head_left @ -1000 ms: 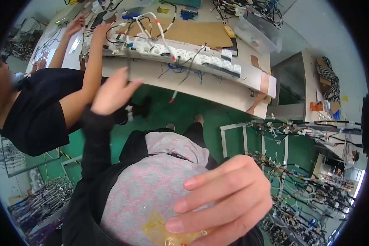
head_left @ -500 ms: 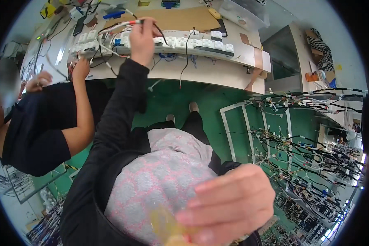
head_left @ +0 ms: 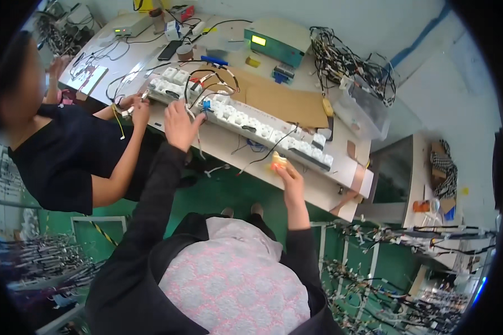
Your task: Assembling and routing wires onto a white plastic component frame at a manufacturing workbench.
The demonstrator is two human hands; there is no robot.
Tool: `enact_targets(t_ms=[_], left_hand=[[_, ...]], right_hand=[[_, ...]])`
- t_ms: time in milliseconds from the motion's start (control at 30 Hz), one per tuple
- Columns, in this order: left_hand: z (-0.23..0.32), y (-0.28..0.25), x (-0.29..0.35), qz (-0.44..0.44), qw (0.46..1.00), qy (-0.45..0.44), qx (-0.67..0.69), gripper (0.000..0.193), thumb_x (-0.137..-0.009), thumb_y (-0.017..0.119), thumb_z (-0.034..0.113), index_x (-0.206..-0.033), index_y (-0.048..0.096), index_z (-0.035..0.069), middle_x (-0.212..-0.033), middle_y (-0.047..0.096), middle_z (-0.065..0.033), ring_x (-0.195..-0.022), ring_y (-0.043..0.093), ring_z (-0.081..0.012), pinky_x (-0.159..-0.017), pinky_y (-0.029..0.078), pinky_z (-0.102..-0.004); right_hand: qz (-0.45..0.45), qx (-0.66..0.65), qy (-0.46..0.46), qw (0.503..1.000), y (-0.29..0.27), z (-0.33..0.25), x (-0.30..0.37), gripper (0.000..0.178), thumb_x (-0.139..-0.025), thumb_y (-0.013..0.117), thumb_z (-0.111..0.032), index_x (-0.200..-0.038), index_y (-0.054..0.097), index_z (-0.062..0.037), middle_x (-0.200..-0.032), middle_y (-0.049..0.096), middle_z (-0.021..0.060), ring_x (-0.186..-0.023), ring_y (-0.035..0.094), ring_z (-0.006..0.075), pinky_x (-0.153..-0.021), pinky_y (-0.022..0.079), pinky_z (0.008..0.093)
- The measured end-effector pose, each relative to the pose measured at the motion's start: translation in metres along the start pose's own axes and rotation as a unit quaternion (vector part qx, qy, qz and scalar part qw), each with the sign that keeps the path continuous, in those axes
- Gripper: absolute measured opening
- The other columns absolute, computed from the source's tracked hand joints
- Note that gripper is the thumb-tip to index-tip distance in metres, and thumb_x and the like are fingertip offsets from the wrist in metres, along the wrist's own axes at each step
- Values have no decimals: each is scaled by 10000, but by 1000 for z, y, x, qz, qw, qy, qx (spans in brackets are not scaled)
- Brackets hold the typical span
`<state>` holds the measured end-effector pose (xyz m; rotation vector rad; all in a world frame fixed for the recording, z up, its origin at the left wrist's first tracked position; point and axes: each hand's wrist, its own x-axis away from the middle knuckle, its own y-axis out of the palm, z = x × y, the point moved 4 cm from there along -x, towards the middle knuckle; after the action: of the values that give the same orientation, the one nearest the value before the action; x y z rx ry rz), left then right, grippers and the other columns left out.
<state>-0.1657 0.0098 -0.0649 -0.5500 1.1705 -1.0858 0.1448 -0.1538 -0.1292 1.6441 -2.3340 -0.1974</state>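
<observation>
My left hand (head_left: pixel 180 127) reaches over the near edge of a long strip of white connector blocks (head_left: pixel 246 121). Its fingers are stretched out with the thumb apart, beside a black-and-white cable (head_left: pixel 190 113) that hangs over the edge. The cable belongs to a looped wire harness (head_left: pixel 237 84) lying on the strip, near a red piece (head_left: pixel 196 84) and a blue clip (head_left: pixel 207 105). In front of the strip, my right hand (head_left: pixel 292 181) pinches a small yellow and orange piece (head_left: pixel 278 160); its exact kind is unclear. A thin black cable (head_left: pixel 268 152) hangs nearby.
At my left a co-worker in a dark shirt (head_left: pixel 67 151) holds a white connector. Behind the strip are cardboard (head_left: pixel 274 97), a green instrument box (head_left: pixel 274 44) and a clear plastic bin (head_left: pixel 363 106). Wire harnesses hang on racks (head_left: pixel 374 273) at lower right.
My view has tilted up toward the bench. My right hand has moved from close to my chest out to the strip with the yellow piece. My left hand has left the red-sleeved cable.
</observation>
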Motion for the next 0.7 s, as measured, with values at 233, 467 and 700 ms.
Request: enact_targets(t_ms=[233,467,700], left_hand=[[-60,95,-73,-196,980,-22,27,573,-826,707,472,-1203,624,48,-1199,576,-210,-1072,559,-369,-941,444,-442],[-12,76,-86,-65,994,72,56,288,-942,605,288,-863,667,18,-918,635,-116,-871,638,-279,-782,504,-385],[-13,14,-92,-76,949,-102,287,317,-914,615,316,-880,660,5,-740,641,-118,-672,618,-209,-627,468,-345]], right_hand=[[-129,21,104,986,35,28,-91,429,-849,756,-198,-1174,654,63,-1113,671,79,-1045,593,141,-963,418,291],[-88,76,106,988,7,-4,-106,363,-820,781,-247,-1026,717,46,-843,652,7,-702,510,70,-643,382,222],[-76,20,139,987,-26,-59,-76,319,-861,725,-155,-1052,672,94,-1007,691,101,-918,643,156,-830,486,268]])
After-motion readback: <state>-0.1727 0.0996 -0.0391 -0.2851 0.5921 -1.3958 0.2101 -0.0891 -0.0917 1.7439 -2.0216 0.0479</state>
